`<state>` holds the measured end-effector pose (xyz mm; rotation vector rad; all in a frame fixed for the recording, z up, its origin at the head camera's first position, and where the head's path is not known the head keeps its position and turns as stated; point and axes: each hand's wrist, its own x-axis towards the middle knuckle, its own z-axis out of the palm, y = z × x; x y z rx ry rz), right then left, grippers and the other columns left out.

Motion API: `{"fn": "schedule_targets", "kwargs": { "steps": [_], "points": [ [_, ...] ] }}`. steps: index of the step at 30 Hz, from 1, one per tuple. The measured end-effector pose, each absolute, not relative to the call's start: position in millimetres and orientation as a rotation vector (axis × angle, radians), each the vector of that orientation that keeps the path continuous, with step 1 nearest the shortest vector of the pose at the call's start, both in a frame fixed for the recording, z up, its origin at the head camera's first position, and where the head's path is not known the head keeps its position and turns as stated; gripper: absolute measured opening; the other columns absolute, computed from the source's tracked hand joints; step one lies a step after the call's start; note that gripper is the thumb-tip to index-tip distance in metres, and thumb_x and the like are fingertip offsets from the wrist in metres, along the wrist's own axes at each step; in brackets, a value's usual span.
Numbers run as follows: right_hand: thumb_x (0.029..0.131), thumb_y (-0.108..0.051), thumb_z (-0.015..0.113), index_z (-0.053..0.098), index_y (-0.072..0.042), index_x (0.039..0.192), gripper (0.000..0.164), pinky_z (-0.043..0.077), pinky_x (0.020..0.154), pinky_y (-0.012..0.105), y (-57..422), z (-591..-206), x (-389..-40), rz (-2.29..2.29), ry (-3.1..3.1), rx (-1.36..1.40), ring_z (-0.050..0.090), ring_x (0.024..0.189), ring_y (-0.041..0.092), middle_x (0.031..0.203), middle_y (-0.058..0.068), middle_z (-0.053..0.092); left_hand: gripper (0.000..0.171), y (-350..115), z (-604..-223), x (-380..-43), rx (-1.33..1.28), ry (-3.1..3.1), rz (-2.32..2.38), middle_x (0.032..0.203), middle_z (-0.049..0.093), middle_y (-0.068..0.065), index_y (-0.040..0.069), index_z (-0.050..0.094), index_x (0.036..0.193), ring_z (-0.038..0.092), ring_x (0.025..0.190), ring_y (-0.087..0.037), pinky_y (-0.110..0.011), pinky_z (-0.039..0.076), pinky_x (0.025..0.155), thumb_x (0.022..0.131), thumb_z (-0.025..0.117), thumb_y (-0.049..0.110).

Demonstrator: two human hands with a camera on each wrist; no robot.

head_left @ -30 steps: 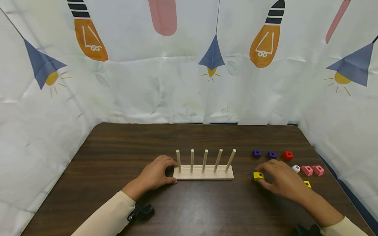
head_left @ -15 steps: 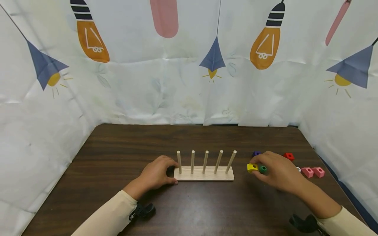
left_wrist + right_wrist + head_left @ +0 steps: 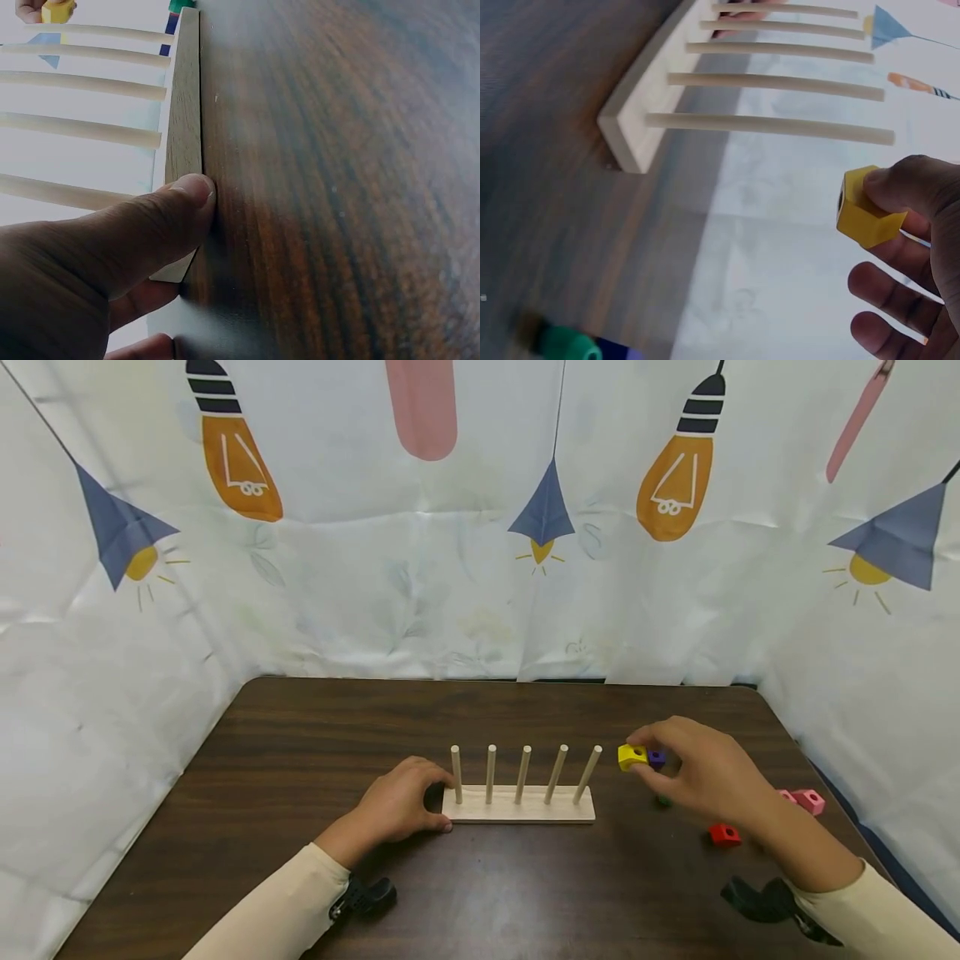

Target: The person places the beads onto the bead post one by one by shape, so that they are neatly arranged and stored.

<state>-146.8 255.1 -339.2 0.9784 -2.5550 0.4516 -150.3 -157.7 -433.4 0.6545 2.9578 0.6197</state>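
1. Since the earlier frame, the yellow block (image 3: 628,760) has gone higher in the head view and slightly closer to the peg stand (image 3: 519,812).
2. This block is held in the air, right of the peg stand; its hole runs roughly parallel to the pegs (image 3: 522,777).
3. The peg stand lies with its long axis left to right on the worktop (image 3: 487,893), and its five pegs point up.
4. The right hand (image 3: 697,768) reaches from the lower right; its thumb and fingers are narrow, pinching the block, while two fingers curve free of it.
5. The left hand (image 3: 397,802) grips the peg stand's left end, its thumb on the near side.
6. Right of the peg stand are also a green block (image 3: 568,345), a purple block (image 3: 657,762) and a red block (image 3: 725,835).
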Motion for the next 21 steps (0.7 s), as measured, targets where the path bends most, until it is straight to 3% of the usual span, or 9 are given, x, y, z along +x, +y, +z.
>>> {"fn": "schedule_targets", "kwargs": {
  "steps": [12, 21],
  "points": [
    [0.077, -0.015, 0.090, 0.072, -0.016, 0.112, 0.039, 0.056, 0.068, 0.037, 246.1, -322.0, -150.0, 0.527, -2.521, 0.980, 0.066, 0.088, 0.011, 0.104, -0.007, 0.068, 0.050, -157.5, -433.0, -150.7, 0.644, 2.946, 0.627, 0.122, 0.067, -0.001, 0.019, 0.074, 0.112, 0.055, 0.124, -0.026, -0.050, 0.052, 0.090, 0.070, 0.096, 0.033],
    [0.075, -0.011, 0.091, 0.072, -0.016, 0.113, 0.043, 0.054, 0.070, 0.035, 236.3, -312.0, -154.2, 0.584, -2.464, 1.024, 0.064, 0.093, 0.012, 0.105, -0.008, 0.069, 0.050, -156.7, -433.1, -151.1, 0.649, 2.952, 0.618, 0.122, 0.067, -0.001, 0.021, 0.074, 0.111, 0.054, 0.123, -0.027, -0.052, 0.053, 0.088, 0.069, 0.097, 0.034]
  ]
}}
